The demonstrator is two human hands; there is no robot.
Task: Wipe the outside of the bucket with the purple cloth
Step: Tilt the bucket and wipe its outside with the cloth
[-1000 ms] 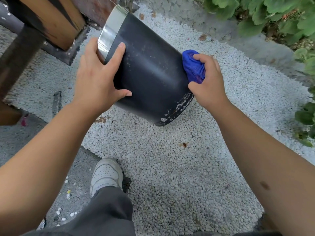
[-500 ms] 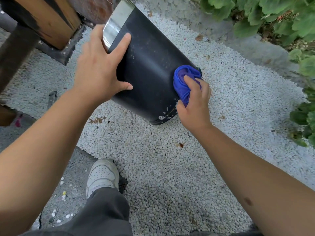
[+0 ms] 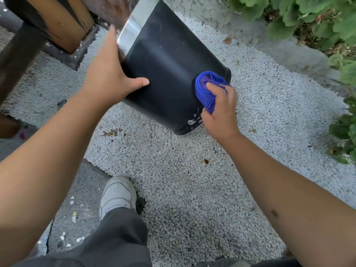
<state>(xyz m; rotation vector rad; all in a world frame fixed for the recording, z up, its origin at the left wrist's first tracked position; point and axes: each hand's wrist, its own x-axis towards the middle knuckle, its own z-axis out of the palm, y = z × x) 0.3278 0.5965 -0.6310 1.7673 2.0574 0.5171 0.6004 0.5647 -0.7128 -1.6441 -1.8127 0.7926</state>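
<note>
Far left: dark wooden post (image 3: 57, 22) on a dark base plate (image 3: 71, 58), standing at the edge of the white gravel (image 3: 192, 180). Grey pavement (image 3: 81, 189) lies lower left, with scattered white pebbles on it.

Left hand (image 3: 107, 79): grips the black bucket (image 3: 169, 60) near its metal rim band (image 3: 134, 29). Thumb lies extended across the near side wall; the remaining fingers reach up round the far left edge by the band, and how they lie beyond that edge cannot be seen. Forearm enters from lower left.

Bucket: tilted, rim end up and away toward the top of the view, base end down and nearer. Its lowest base edge is at the gravel; contact itself cannot be confirmed. White scuff marks (image 3: 192, 121) show on the lower wall near the base.

Bottom centre: one white sneaker (image 3: 117, 193) at the gravel–pavement border, grey trouser leg (image 3: 115, 237) above it.

Purple cloth (image 3: 206, 89): bunched into a wad, pressed against the bucket's outer wall, on the right side close to the base.

Right hand (image 3: 221, 110): fingers curled round the cloth, index finger on top of the wad, thumb below it by the scuffs. Forearm enters from lower right.

Right edge: grey concrete kerb (image 3: 289, 53) borders the gravel; green leafy plants (image 3: 317, 14) beyond it, upper right and along the right margin.
</note>
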